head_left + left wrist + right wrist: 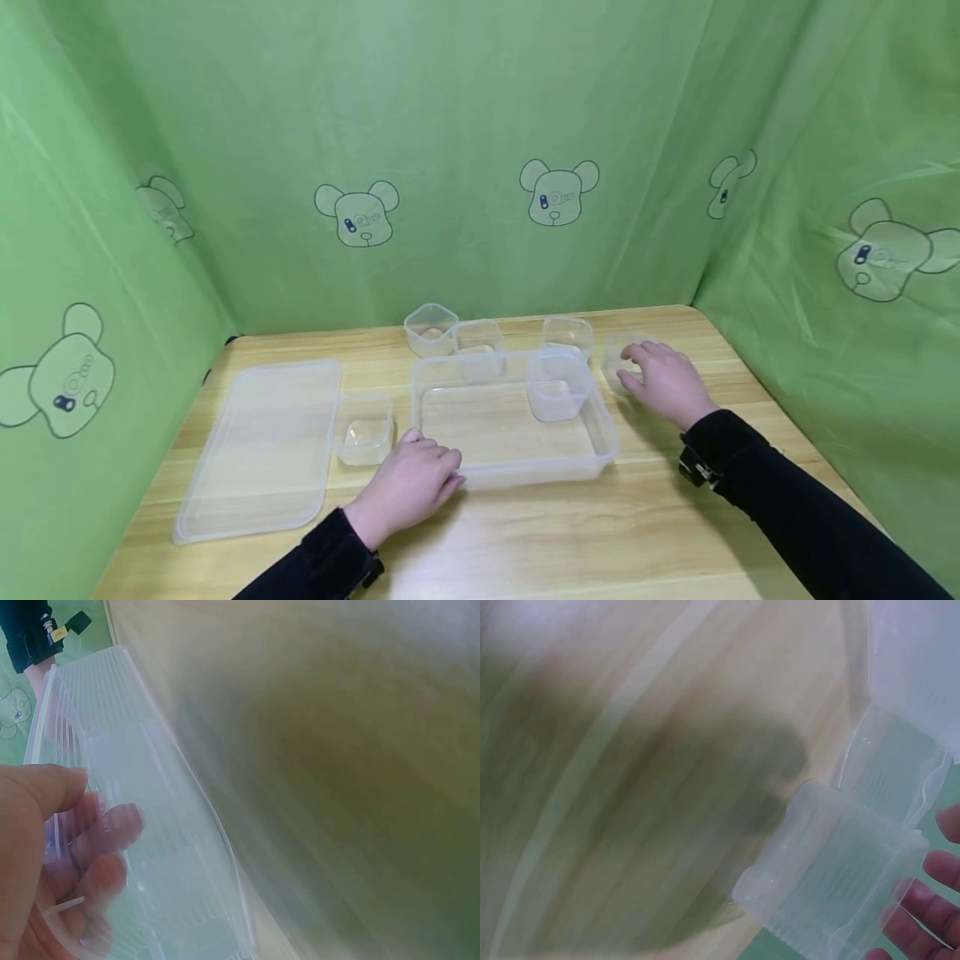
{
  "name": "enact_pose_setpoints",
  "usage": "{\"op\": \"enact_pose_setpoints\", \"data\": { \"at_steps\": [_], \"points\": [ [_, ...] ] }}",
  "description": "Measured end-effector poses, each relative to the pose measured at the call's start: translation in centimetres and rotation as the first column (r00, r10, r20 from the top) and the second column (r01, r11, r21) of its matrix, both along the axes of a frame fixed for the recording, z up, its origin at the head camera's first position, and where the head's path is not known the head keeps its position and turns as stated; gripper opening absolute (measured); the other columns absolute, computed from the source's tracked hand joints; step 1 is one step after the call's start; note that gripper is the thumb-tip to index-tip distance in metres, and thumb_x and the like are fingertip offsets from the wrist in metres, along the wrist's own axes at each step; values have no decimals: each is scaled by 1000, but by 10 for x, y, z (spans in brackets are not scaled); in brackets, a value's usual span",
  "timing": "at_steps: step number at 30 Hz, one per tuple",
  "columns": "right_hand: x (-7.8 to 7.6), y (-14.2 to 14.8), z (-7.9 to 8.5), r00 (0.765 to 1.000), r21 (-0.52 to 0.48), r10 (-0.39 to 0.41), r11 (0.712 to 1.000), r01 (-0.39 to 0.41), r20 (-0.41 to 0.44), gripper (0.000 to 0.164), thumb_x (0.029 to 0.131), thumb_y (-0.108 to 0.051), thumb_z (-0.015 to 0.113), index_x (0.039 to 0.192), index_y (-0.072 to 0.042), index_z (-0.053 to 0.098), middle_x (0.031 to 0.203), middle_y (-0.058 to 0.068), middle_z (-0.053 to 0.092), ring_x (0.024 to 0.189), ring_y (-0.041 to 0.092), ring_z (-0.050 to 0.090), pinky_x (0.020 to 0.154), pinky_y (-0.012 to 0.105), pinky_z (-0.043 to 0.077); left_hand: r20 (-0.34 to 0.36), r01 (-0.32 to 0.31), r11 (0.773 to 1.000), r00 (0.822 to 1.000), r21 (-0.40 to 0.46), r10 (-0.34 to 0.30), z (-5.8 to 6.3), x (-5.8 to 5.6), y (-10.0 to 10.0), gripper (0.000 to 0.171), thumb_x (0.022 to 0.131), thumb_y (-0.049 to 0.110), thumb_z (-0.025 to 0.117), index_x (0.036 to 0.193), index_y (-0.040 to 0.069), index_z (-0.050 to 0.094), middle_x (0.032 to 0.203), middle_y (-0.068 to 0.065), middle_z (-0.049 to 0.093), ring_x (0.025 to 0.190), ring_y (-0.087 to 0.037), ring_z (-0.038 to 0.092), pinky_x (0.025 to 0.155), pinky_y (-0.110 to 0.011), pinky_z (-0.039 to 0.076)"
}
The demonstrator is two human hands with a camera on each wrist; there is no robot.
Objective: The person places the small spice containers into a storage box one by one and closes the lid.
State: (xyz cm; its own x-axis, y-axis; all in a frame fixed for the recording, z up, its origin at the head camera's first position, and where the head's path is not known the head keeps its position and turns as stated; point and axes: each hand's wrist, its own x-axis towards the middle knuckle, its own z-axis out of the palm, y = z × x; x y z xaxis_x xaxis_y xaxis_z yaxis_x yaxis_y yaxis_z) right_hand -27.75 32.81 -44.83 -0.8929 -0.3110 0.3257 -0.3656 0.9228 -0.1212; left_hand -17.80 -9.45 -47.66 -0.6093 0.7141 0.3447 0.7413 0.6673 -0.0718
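A large clear plastic box (pixel 517 477) sits in the middle of the wooden table, one small clear container (pixel 555 400) inside its right part. My left hand (pixel 412 482) grips the box's front left rim; through the wall, in the left wrist view, the curled fingers (pixel 105 874) show opposite the thumb. Over at the right, my right hand (pixel 667 385) is at another small container (pixel 613 371), fingers spread and loosely bent. Some of its fingertips (pixel 911 930) show through that container's side in the right wrist view, with no grip round it visible.
Left of the box stands a small container (pixel 363 433), beside a flat translucent lid (pixel 258 450). Behind the box are more small containers: two at back left (pixel 431 325) and one at back right (pixel 567 331). Green fabric walls (pixel 465 100) printed with bear heads enclose the table.
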Motion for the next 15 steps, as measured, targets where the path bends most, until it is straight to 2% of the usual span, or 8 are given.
{"op": "enact_pose_setpoints", "data": {
  "at_steps": [9, 15],
  "points": [
    [0, 4, -7, 999, 13, 0, 1000, -1, 44, 34, 93, -23, 69, 115, 1, 64, 99, 17, 70, 90, 35, 65, 80, 55, 49, -1, -4, 1000, 1000, -4, 4, -1, -1, 0, 26, 94, 38, 67, 77, 23, 55, 71, 12, 62, 65, -9, 58, 71, -29, 37],
    [0, 3, -8, 999, 24, 5, 1000, -6, 40, 29, 90, -14, 72, 114, 0, 64, 95, 14, 71, 88, 33, 66, 78, 54, 50, 5, -9, 1000, 1000, -7, 9, -1, 1, 1, 24, 94, 38, 68, 79, 23, 56, 72, 12, 62, 65, -8, 57, 71, -29, 38]
  ]
}}
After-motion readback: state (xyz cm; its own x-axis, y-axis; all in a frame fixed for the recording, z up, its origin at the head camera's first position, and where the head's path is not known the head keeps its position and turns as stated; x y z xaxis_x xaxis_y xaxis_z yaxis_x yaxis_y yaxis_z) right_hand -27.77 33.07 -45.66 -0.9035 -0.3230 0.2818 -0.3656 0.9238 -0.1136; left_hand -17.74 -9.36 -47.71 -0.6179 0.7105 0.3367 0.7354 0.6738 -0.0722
